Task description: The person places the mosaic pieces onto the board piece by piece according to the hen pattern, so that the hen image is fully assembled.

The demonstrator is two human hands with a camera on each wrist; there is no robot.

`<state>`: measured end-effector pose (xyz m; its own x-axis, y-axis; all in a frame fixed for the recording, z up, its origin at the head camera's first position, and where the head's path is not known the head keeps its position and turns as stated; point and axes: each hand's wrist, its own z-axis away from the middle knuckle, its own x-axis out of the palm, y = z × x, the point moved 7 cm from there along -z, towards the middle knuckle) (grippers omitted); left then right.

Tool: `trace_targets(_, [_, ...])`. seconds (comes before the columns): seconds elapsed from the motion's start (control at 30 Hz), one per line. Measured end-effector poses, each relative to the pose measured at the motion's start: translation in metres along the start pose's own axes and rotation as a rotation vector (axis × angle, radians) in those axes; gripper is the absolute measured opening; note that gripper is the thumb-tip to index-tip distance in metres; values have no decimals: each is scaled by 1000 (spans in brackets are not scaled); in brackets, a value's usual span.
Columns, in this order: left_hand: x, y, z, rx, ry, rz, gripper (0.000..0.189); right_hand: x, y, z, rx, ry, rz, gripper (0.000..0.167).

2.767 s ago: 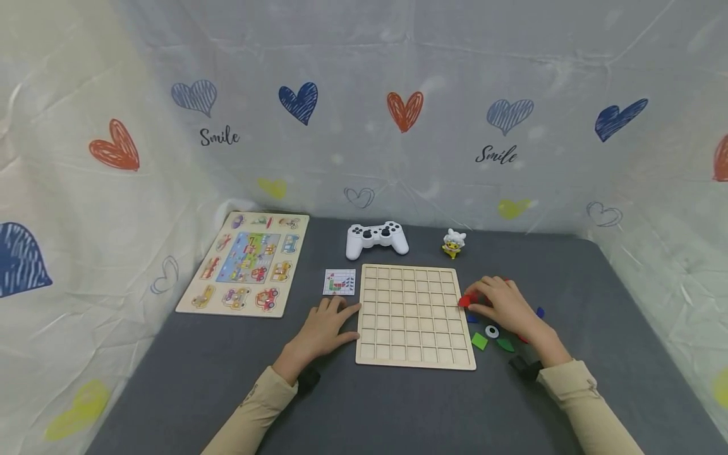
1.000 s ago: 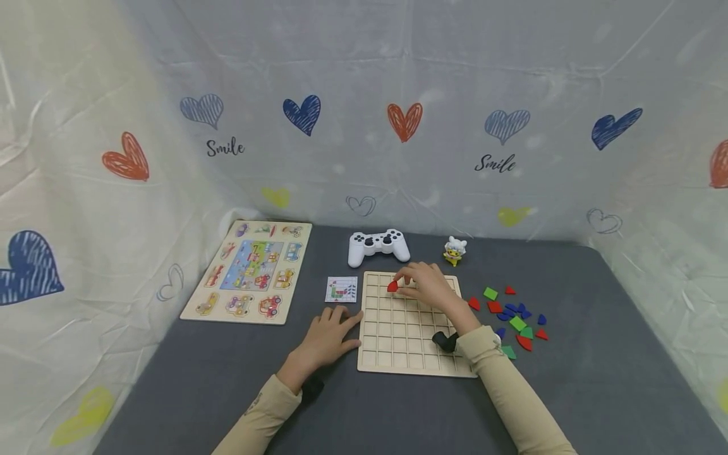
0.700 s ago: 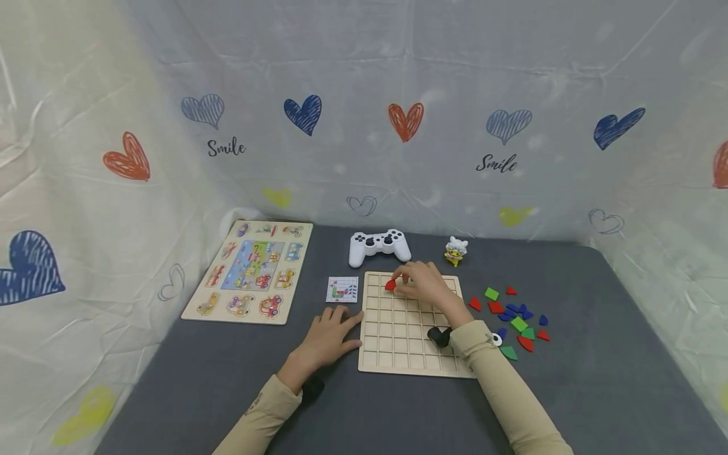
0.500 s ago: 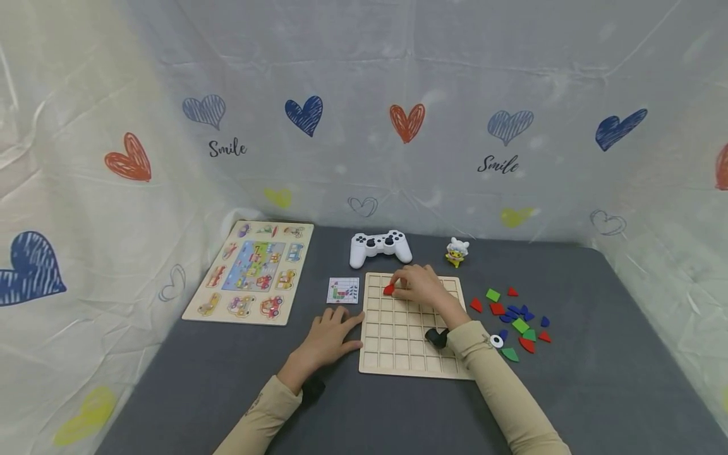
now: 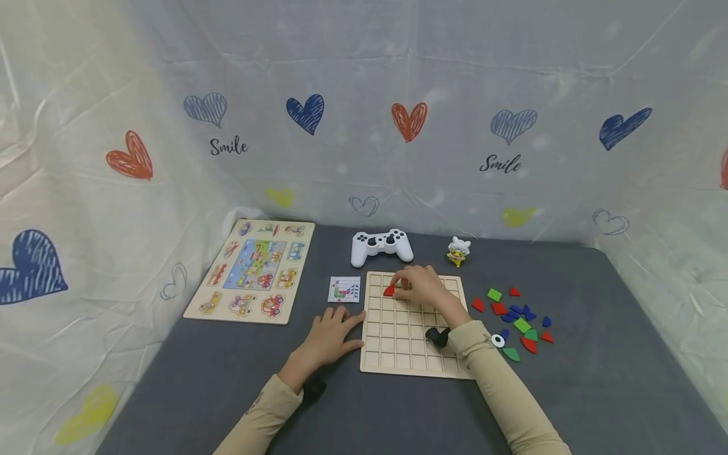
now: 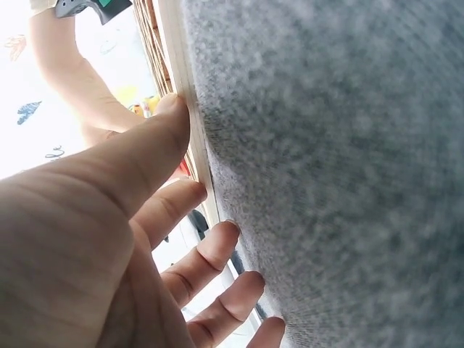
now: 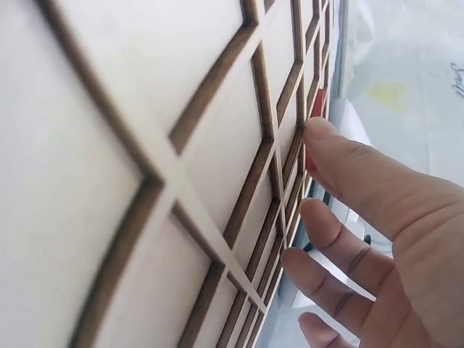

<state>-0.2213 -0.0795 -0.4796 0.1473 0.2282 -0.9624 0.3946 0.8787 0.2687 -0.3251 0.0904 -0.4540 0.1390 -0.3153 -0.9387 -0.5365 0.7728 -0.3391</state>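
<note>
A red flat piece (image 5: pixel 389 291) with a curved edge lies at an upper left cell of the wooden grid board (image 5: pixel 387 361). My right hand (image 5: pixel 422 285) is over the board's upper part, pinching this piece between thumb and fingers; a second bit of red shows beneath the fingers. In the right wrist view, the thumb (image 7: pixel 362 163) covers part of the red piece (image 7: pixel 317 105), close against the grid. My left hand (image 5: pixel 327 335) rests at the board's left edge with fingers spread, thumb and index fingertips touching the rim (image 6: pixel 197 145).
Several loose red, blue and green pieces and a white ring (image 5: pixel 498 340) lie right of the board. A pattern card (image 5: pixel 344 289), a picture puzzle (image 5: pixel 196 308), a white game controller (image 5: pixel 382 246) and a small figurine (image 5: pixel 457 251) stand around it.
My right hand has carried the red piece from the right of the board to its upper left cells, then lowered it slightly. My left hand has stayed at the board's edge.
</note>
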Motion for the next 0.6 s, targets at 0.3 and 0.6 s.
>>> trace_targets(0.3, [0, 0, 0, -8, 4, 0, 59, 0, 0, 2, 9, 3, -13, 21])
trace_targets(0.6, [1, 0, 0, -13, 4, -13, 59, 0, 5, 10, 58, -33, -33, 29])
